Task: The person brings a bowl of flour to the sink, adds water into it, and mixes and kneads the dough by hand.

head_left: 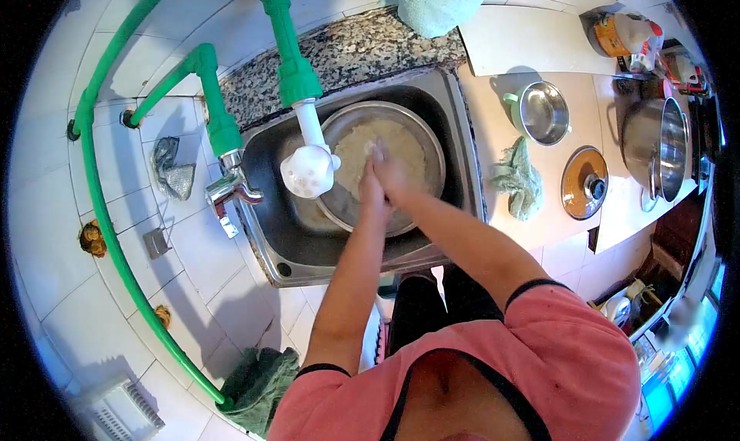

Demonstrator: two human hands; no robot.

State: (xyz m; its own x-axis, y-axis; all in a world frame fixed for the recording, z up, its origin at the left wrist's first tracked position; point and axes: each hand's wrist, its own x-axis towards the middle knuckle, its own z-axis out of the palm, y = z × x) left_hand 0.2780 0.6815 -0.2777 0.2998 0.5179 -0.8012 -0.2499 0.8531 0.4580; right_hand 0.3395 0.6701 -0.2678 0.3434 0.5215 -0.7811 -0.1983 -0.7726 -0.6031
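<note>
A round metal basin (432,144) sits in the dark sink (270,210), with pale, cloudy contents (358,144) in it. Over the basin, my left hand (371,185) and my right hand (395,171) are pressed against each other. Their fingers are smeared by motion, and whether anything lies between the palms is hidden. The white faucet head (308,171) hangs just left of my hands, at the basin's edge.
Green pipes (289,48) and a chrome tap (231,186) stand left of the sink. On the counter at right are a small pot (543,113), a crumpled cloth (520,180), a glass lid (583,183) and a large steel pot (655,148).
</note>
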